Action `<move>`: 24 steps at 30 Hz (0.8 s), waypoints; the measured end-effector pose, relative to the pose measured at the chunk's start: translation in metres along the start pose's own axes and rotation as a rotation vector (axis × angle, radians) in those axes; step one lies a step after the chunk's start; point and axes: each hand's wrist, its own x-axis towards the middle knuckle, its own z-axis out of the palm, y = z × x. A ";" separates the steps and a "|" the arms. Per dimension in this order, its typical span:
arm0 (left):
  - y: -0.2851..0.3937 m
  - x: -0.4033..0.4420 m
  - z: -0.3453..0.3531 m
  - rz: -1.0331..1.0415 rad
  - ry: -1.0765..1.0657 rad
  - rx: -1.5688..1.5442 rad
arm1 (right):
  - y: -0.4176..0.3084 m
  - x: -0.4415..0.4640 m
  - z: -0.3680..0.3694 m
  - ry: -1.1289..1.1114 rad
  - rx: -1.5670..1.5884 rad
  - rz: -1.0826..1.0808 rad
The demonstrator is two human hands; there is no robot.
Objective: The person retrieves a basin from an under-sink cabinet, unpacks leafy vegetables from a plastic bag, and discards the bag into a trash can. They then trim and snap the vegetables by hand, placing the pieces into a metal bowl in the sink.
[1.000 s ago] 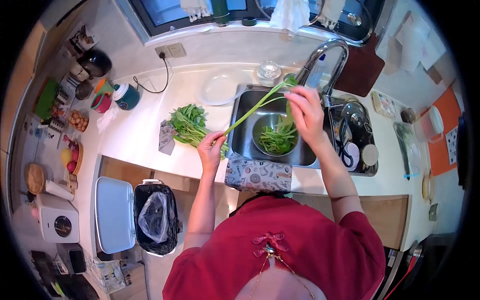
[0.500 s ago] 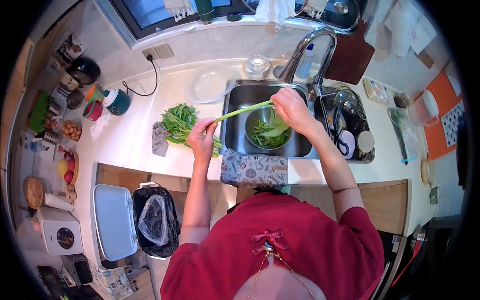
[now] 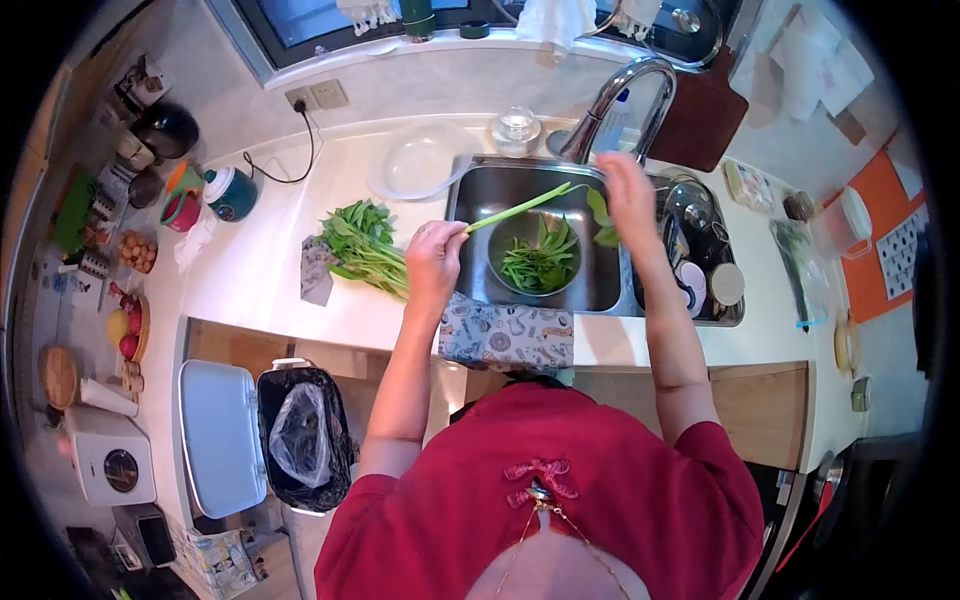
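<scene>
A long pale-green vegetable stem runs up and to the right over the sink. My left hand pinches its lower end. At the far end a thin strand joins it to a green leaf, right beside my right hand. That hand is raised and slightly blurred, so its grip on the leaf or strand is unclear. Below the stem, a metal bowl of cut greens sits in the sink. A bunch of leafy greens lies on the counter, left of my left hand.
A faucet arches above the sink, near my right hand. Dishes fill a rack at right. A clear plastic lid or plate rests behind the greens. A patterned cloth hangs over the front edge. Below left stands an open lined bin.
My left hand has moved right and down with the stem. My right hand has moved right and up, away from the stem's end, and a leaf now hangs beside it.
</scene>
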 end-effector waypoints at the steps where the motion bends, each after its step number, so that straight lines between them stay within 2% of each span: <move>1: 0.003 0.003 0.004 0.014 -0.001 -0.021 | -0.018 0.001 0.004 -0.057 -0.023 -0.165; 2: 0.006 0.006 0.006 0.019 -0.005 -0.027 | -0.026 0.000 0.012 -0.128 -0.059 -0.315; 4: 0.009 0.009 0.006 0.052 -0.015 -0.017 | -0.038 -0.006 0.025 -0.251 -0.129 -0.448; 6: 0.006 0.009 0.004 0.047 0.004 -0.023 | -0.035 -0.020 0.035 -0.439 -0.144 -0.316; 9: -0.002 0.010 0.001 0.057 0.036 -0.014 | -0.032 -0.029 0.041 -0.449 -0.055 -0.303; 11: -0.007 0.007 -0.002 0.068 0.039 0.003 | -0.031 -0.030 0.041 -0.458 -0.102 -0.321; 13: -0.009 0.008 -0.006 0.169 -0.016 0.266 | -0.028 -0.031 0.041 -0.458 -0.153 -0.333; 16: -0.022 0.005 -0.010 0.133 -0.086 0.334 | -0.019 -0.032 0.042 -0.420 -0.179 -0.253; 18: -0.018 0.002 -0.007 0.132 -0.106 0.296 | -0.013 -0.035 0.047 -0.348 -0.179 -0.092; 19: -0.016 0.001 -0.006 0.132 -0.123 0.259 | -0.007 -0.035 0.047 -0.351 -0.177 -0.092; 21: -0.021 -0.002 -0.006 0.103 -0.058 0.269 | 0.024 -0.030 0.045 -0.102 0.021 0.181; 22: -0.024 -0.002 -0.007 0.080 0.010 0.278 | 0.063 -0.028 0.039 -0.039 0.061 0.545; 23: -0.026 -0.002 -0.012 0.007 -0.016 0.247 | 0.039 -0.011 0.013 -0.008 0.183 0.711; 24: -0.025 0.000 -0.014 0.004 -0.010 0.252 | 0.042 -0.001 0.008 0.045 0.373 0.728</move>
